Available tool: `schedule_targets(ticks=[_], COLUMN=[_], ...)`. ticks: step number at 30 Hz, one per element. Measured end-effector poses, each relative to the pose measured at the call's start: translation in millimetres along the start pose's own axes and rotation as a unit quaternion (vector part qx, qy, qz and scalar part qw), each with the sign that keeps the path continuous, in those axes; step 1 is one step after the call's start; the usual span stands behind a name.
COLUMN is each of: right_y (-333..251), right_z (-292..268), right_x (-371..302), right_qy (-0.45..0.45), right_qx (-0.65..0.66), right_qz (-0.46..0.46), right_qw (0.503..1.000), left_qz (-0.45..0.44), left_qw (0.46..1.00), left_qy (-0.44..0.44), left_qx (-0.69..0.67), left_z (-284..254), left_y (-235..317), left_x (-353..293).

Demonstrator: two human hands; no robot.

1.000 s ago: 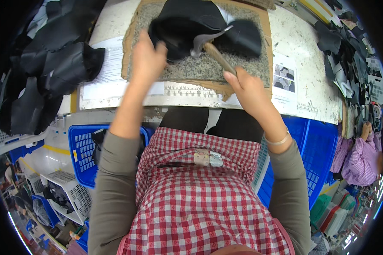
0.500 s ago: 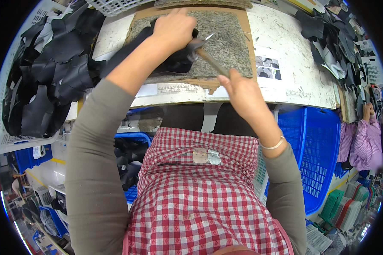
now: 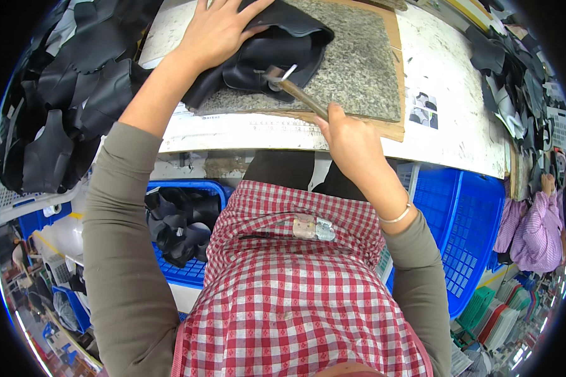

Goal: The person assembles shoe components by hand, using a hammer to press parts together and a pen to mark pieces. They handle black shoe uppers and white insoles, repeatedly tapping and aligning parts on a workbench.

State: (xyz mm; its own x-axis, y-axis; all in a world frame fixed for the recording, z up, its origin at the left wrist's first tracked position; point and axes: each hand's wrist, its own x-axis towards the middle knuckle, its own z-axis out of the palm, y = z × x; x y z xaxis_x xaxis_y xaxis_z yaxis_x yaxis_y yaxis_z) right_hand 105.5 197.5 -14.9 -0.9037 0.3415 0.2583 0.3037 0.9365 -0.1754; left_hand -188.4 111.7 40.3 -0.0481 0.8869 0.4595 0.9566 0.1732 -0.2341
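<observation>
A black leather piece (image 3: 277, 53), folded over on itself, lies on the speckled grey slab (image 3: 365, 63) on the table. My left hand (image 3: 217, 31) rests on its upper left part with fingers spread; some fingertips are cut off by the top edge of the picture. Wrapped round the wooden handle of a hammer (image 3: 305, 99), my right hand (image 3: 355, 141) is closed, a white bangle on its wrist. The hammer's metal head is over the near part of the leather; whether it touches I cannot tell.
At left, a white crate (image 3: 19, 204) is heaped with black leather pieces (image 3: 85, 81). Another leather pile (image 3: 500, 75) lies at the far right. Below the table are a blue basket (image 3: 182, 273) of black pieces and a blue crate (image 3: 465, 232). A person in a checked sleeve (image 3: 538, 235) works at right.
The view has shifted. My left hand has gone from closed on the leather to spread across it, and more of the folded piece shows. The hammer, blurred before, is now over its near part.
</observation>
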Motion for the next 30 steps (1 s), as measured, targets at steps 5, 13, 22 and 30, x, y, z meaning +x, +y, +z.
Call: schedule_targets(ticks=[5, 13, 22, 30], right_y=[15, 7, 8, 29], right_z=[7, 5, -32, -35], right_x=[12, 16, 40, 54], right_qy=[-0.016, -0.014, 0.011, -0.02], right_qx=[-0.034, -0.085, 0.033, 0.043], right_qz=[0.057, 0.03, 0.08, 0.123], right_qw=[0.998, 0.996, 0.996, 0.991], left_qz=[0.074, -0.229, -0.247, -0.285], left_qw=[0.987, 0.956, 0.827, 0.814], left_qy=[-0.01, -0.154, -0.231, -0.189], left_qx=[0.145, -0.1, -0.449, -0.469], left_z=[-37, -17, 15, 20], left_y=[29, 69, -5, 10], left_x=[-1, -86, -57, -70])
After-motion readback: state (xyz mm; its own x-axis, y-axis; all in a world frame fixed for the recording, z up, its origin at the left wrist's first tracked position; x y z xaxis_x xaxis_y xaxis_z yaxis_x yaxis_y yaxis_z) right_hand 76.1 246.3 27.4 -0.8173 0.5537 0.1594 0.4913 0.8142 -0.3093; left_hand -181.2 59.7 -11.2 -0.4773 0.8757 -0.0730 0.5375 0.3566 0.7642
